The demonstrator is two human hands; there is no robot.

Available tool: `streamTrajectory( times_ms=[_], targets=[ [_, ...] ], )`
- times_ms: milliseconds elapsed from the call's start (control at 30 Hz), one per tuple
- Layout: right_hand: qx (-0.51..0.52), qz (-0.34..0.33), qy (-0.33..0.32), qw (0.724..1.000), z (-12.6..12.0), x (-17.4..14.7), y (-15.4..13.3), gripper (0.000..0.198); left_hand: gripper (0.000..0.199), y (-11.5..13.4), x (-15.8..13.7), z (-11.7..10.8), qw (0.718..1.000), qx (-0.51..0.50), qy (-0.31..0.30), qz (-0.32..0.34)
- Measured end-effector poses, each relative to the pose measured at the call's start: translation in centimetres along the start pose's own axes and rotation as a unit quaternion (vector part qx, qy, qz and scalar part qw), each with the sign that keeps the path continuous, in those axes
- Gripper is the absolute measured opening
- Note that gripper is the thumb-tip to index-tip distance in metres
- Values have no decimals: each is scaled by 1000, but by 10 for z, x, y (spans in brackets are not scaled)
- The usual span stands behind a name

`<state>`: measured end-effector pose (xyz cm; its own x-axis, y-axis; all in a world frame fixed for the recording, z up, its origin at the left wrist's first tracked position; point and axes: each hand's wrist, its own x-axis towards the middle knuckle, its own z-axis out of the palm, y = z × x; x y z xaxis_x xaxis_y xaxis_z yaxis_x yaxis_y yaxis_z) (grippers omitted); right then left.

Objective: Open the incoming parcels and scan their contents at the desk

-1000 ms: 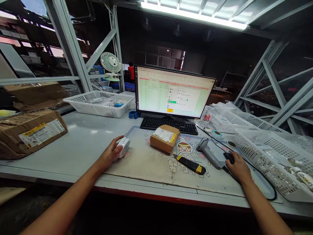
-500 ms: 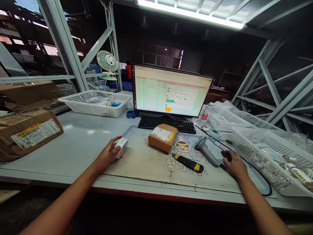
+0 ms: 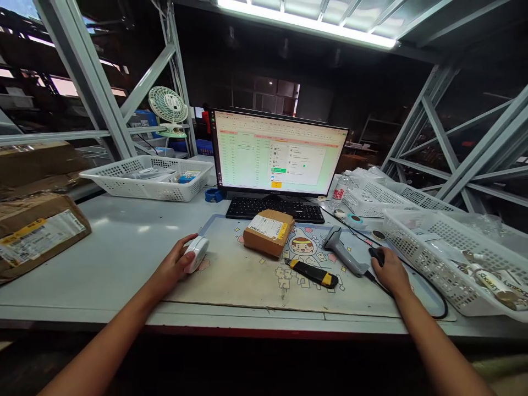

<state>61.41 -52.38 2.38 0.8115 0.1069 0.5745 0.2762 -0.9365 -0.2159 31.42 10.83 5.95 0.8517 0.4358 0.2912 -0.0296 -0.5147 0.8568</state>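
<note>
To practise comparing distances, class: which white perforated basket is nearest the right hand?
The front basket on the right, beside the right hand on the mouse. The other right-side baskets stand farther back; the left basket sits across the desk.

The mouse [image 3: 375, 254] lies right of the scanner [image 3: 347, 256], the carton [image 3: 268, 235] left (keyboard [image 3: 249, 207] and monitor [image 3: 256, 154] behind it).
</note>
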Motion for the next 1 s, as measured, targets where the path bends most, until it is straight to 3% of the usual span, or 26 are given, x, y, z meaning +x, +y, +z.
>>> streamTrajectory(
  times_ms=[667,1000],
  targets=[
    [-5,-7,15,1000,-2,-2,-3,37,84,-1,1,-1,1000,15,-5,-13],
    [-10,-12,-2,1000,4,0,5,44,92,15,-4,4,1000,-22,-3,-16]
  ],
)
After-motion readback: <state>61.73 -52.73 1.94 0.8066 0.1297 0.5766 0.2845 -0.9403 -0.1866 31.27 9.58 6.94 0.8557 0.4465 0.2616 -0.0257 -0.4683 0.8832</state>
